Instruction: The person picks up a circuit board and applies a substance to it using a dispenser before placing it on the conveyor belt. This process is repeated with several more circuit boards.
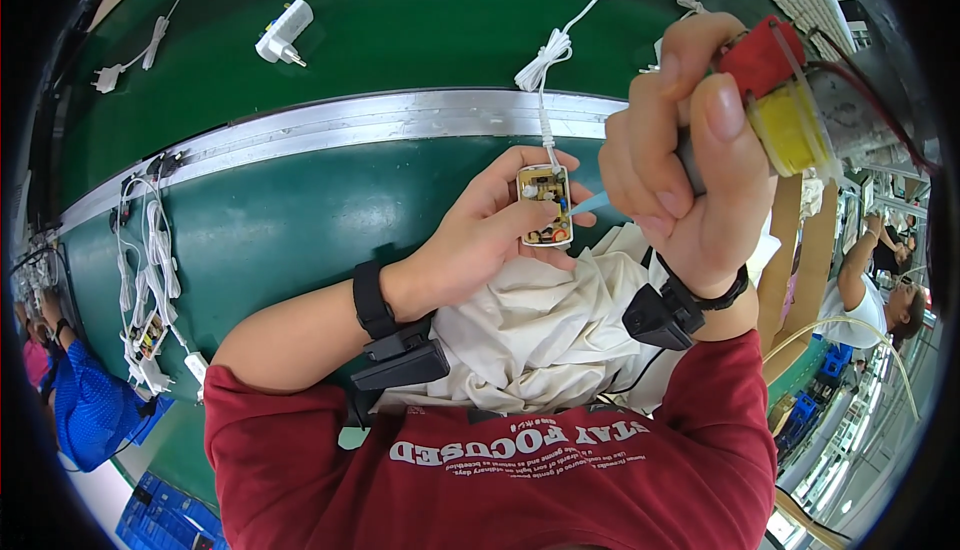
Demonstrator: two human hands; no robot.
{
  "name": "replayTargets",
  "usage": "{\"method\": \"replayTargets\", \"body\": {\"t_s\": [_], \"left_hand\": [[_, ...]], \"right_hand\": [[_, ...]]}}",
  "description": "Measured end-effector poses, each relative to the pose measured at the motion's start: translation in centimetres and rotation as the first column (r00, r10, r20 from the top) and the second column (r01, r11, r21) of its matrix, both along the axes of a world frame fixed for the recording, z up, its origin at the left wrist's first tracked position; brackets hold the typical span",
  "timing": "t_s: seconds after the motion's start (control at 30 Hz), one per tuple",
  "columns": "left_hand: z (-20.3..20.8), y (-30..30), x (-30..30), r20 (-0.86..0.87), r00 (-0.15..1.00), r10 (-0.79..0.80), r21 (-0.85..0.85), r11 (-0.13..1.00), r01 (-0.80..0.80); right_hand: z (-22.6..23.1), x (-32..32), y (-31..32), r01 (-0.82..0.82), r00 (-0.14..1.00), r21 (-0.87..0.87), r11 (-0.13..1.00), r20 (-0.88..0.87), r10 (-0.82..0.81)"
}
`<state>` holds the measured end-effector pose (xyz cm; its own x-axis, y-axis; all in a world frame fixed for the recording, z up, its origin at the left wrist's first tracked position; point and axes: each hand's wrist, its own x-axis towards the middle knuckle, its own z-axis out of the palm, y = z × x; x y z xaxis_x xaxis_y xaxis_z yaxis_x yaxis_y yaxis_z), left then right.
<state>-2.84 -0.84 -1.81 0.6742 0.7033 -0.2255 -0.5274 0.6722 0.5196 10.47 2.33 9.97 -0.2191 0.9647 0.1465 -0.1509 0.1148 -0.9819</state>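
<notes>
My left hand (480,225) is closed around an opened white power adapter (545,234), its thumb lying over the exposed circuit board. A white cable runs from the adapter's far end up toward a coiled bundle. In my right hand (690,165), raised at the right, is a hand-held dispenser with a yellow band (787,130), red tape and a thin blue nozzle (588,204). The nozzle tip points down at the board's right edge; whether it touches is too small to tell. The fingers wrap around the tool's body.
Beyond a metal rail (350,137) on the green bench lie white adapters with cables (287,32). More cabled adapters (152,280) lie in a tangle at left. White cloth (545,320) covers my lap. Co-workers sit on both sides, with blue crates (165,520) at lower left.
</notes>
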Motion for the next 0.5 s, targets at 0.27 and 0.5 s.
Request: {"method": "replayTargets", "body": {"t_s": [0.27, 0.5], "left_hand": [[0.15, 0.08, 0.09, 0.0, 1.0, -0.006, 0.006, 1.0, 0.006], [0.44, 0.19, 0.24, -0.001, 1.0, -0.007, -0.001, 1.0, 0.007]], "right_hand": [[0.01, 0.25, 0.19, -0.017, 1.0, 0.004, 1.0, -0.011, 0.017], [-0.4, 0.58, 0.43, -0.038, 0.999, 0.049, 0.998, -0.006, 0.039]]}}
